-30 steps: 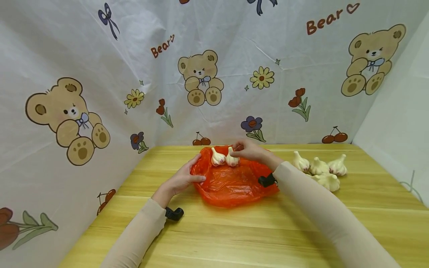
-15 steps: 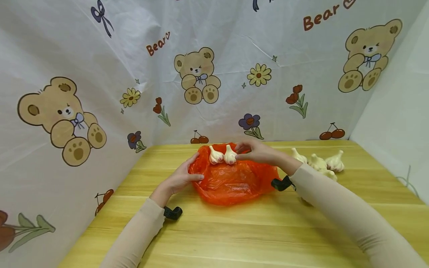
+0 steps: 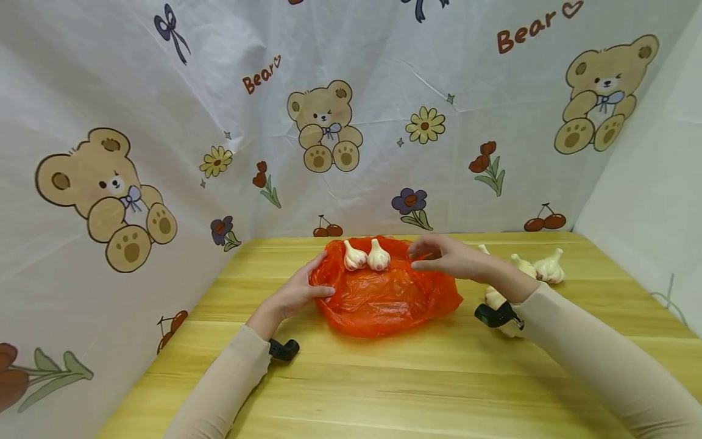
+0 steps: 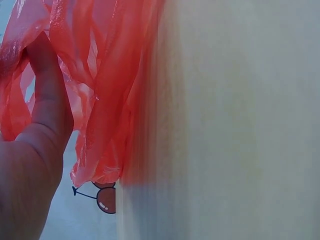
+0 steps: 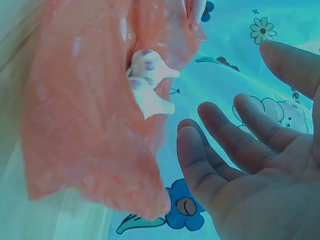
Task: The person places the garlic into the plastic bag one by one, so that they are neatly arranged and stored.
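Note:
A red plastic bag (image 3: 378,305) lies spread on the wooden table with its mouth held apart. Two garlic bulbs (image 3: 378,256) sit side by side at its far inner edge, necks up. My left hand (image 3: 293,296) grips the bag's left rim; in the left wrist view the thumb (image 4: 47,95) presses into the folds, and the other fingers are mostly hidden by plastic. Above the bag's right side, my right hand (image 3: 452,256) holds nothing. Its fingers (image 5: 235,135) are spread and slightly bent in the right wrist view, apart from both bag and bulbs.
More garlic bulbs (image 3: 550,268) stand in a group at the right, partly hidden behind my right wrist and its black camera mount (image 3: 496,315). A white cloth printed with bears (image 3: 323,131) hangs along the table's back and left edges.
My right hand has let go of the second garlic bulb and drawn away to the right, its fingers loosening. That bulb stays beside the first. My left hand keeps its place on the bag.

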`<state>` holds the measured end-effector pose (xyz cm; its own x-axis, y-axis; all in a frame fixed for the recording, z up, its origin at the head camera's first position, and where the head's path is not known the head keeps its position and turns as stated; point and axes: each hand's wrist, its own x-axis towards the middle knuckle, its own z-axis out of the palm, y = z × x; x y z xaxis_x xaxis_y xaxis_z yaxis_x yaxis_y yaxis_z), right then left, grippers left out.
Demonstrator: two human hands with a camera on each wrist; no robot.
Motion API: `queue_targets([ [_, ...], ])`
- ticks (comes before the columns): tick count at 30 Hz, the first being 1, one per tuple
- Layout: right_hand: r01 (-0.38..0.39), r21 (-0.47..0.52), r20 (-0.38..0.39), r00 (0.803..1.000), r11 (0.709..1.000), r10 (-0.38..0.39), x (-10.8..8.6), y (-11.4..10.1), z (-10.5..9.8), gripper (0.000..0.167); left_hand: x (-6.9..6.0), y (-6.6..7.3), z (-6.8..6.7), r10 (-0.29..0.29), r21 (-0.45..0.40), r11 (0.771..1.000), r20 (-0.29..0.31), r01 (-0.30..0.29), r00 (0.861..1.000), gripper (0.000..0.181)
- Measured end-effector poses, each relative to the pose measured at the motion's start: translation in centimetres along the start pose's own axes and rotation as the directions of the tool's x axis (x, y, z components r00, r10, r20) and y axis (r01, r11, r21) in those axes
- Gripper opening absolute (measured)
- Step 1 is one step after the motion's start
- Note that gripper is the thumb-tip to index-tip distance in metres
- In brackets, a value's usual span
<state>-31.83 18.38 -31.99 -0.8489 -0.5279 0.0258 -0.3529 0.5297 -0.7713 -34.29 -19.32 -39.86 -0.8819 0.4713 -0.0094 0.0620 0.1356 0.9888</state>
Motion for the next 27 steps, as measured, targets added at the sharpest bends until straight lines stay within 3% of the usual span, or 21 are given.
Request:
queue_targets([
  [8,0.003,-0.043,0.005,1.0,0.999,-0.002,-2.8,0.4,-0.6,0.04,0.1,-0.1,-0.2,0.001,0.039,0.999,-0.009,0.0,1.0,0.103],
  [27,0.005,-0.039,0.041,0.999,0.999,-0.003,-8.7,2.8,-2.4,0.041,-0.2,0.0,-0.1,0.006,0.007,1.0,0.001,-0.006,1.0,0.102],
])
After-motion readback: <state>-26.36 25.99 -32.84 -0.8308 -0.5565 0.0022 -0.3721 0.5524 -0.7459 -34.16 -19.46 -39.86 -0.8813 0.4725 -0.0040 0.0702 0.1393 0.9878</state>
